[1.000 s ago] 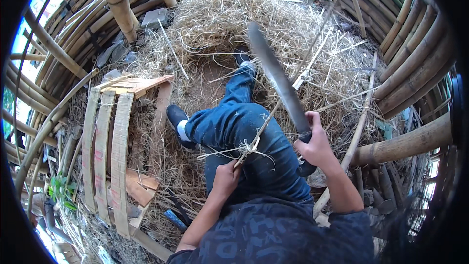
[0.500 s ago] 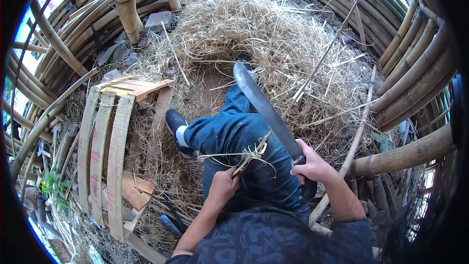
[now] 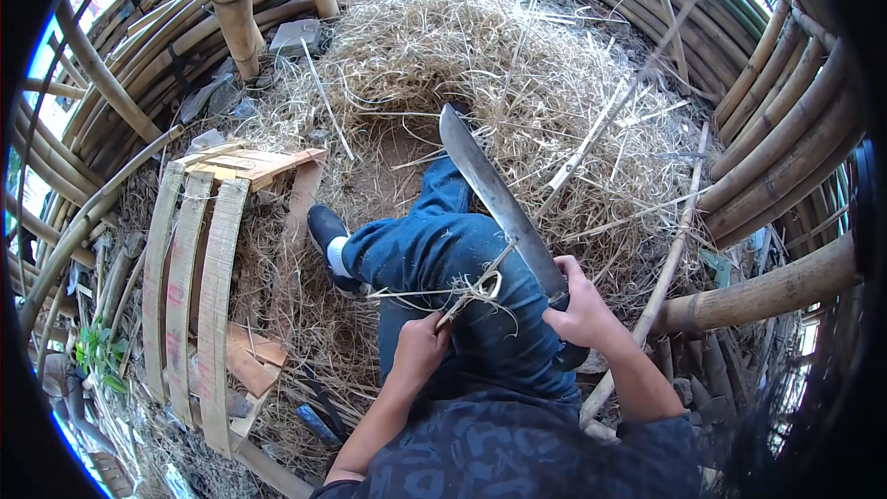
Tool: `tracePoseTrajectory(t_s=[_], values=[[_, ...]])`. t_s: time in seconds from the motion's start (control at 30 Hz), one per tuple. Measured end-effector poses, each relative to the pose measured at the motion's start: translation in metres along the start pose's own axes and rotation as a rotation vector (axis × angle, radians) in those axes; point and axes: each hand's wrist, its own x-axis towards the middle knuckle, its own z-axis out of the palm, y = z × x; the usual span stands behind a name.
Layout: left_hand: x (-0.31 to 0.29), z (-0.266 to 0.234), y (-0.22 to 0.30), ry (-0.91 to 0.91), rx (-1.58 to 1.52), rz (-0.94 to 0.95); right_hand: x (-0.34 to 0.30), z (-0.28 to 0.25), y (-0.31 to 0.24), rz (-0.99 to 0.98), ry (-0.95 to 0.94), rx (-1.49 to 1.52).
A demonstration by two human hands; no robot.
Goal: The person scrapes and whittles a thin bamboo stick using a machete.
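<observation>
While the right hand (image 3: 580,314) grips a machete (image 3: 499,199), the left hand (image 3: 420,349) (fisted) holds a bamboo strip (image 3: 473,288).

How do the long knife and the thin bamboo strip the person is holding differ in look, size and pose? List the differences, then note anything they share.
The long knife is broad, flat grey metal; the bamboo strip is thin, pale and frayed into curls. The knife is far longer and wider than the strip. The right hand grips the knife's handle with the blade pointing away up the picture; the left hand pinches the strip, which slants up to meet the blade. Both are held over the person's lap.
</observation>
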Motion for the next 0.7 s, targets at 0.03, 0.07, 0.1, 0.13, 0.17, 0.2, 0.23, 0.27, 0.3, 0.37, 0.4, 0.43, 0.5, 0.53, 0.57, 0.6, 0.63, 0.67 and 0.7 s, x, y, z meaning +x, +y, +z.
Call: tracePoseTrajectory(t_s=[0.03, 0.07, 0.1, 0.13, 0.17, 0.2, 0.23, 0.27, 0.3, 0.37, 0.4, 0.43, 0.5, 0.53, 0.57, 0.6, 0.63, 0.67, 0.7], values=[[0.0, 0.0, 0.0, -0.001, 0.001, 0.0, 0.002, -0.002, -0.003, 0.001, 0.001, 0.001], [-0.001, -0.001, 0.001, 0.001, 0.003, 0.0, 0.003, -0.006, -0.008, 0.084, -0.062, 0.063], [-0.001, -0.001, 0.001, 0.005, 0.004, 0.001, 0.003, -0.008, -0.013, 0.168, -0.124, 0.125], [0.0, -0.001, 0.001, 0.004, 0.001, 0.003, 0.003, -0.011, -0.015, 0.252, -0.185, 0.184], [0.0, -0.001, 0.0, 0.011, 0.019, 0.011, 0.004, -0.012, -0.012, 0.251, -0.184, 0.18], [0.001, -0.001, 0.0, 0.018, 0.036, 0.018, 0.004, -0.012, -0.004, 0.255, -0.202, 0.258], [0.001, 0.0, 0.0, 0.021, 0.034, 0.02, 0.004, -0.013, 0.001, 0.257, -0.221, 0.336], [0.0, 0.001, 0.0, 0.02, 0.035, 0.04, 0.004, -0.015, 0.002, 0.255, -0.223, 0.333], [0.0, 0.002, 0.0, 0.021, 0.036, 0.06, 0.004, -0.018, 0.002, 0.217, -0.187, 0.325], [-0.002, 0.001, -0.002, 0.03, 0.053, 0.061, 0.004, -0.02, -0.003, 0.189, -0.121, 0.319], [-0.002, 0.001, -0.002, 0.034, 0.07, 0.064, 0.005, -0.017, -0.001, 0.187, -0.127, 0.317], [-0.002, 0.0, -0.001, 0.036, 0.068, 0.062, 0.005, -0.011, 0.004, 0.109, -0.005, 0.156], [0.0, -0.003, 0.008, 0.038, 0.055, 0.078, 0.001, -0.001, 0.016, -0.11, 0.158, -0.114], [0.003, -0.006, 0.008, 0.035, 0.052, 0.079, 0.0, 0.004, 0.025, -0.107, 0.16, -0.116], [0.005, -0.01, 0.008, 0.012, 0.077, 0.088, 0.0, 0.008, 0.032, -0.172, 0.138, -0.094], [0.008, -0.013, 0.01, -0.011, 0.101, 0.097, -0.001, 0.01, 0.036, -0.236, 0.118, -0.073], [0.007, -0.018, 0.011, -0.003, 0.102, 0.082, -0.002, 0.004, 0.008, -0.013, -0.01, 0.074], [0.009, -0.024, 0.019, 0.019, 0.127, 0.121, -0.006, -0.002, -0.007, -0.009, -0.015, 0.068], [0.011, -0.029, 0.026, 0.044, 0.154, 0.162, -0.008, -0.006, -0.018, 0.139, -0.045, 0.168]])
